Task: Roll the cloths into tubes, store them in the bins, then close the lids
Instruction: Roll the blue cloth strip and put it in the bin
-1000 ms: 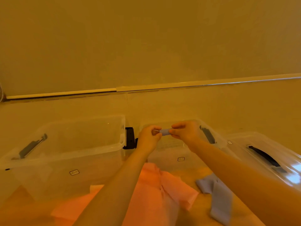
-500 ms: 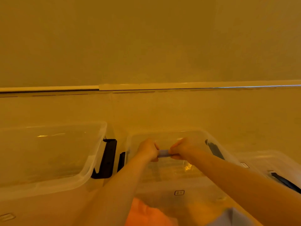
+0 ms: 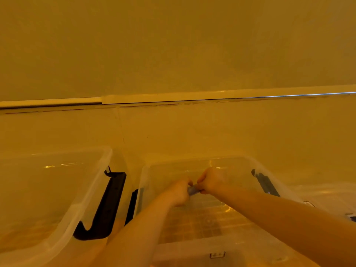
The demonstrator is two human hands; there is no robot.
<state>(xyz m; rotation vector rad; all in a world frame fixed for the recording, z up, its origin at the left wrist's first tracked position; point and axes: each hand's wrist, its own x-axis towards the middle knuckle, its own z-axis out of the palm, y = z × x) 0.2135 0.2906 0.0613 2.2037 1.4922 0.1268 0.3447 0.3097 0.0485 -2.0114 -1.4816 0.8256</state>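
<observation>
From the head camera, the storing step looks to be in hand: a rolled grey-blue cloth is held over the open middle bin, inside its rim, above a floor that appears bare. Both arms reach forward from the bottom edge and meet over the bin. The left hand has its fingers curled round the roll's left end, and the right hand pinches the right end, knuckles up; only a short stretch of the tube shows between them. The next move probably calls for lowering the roll to the floor and letting go of both ends together, so it does not spring open. Another open bin stands to the left, black latches between the two. No lid can be made out for certain.
</observation>
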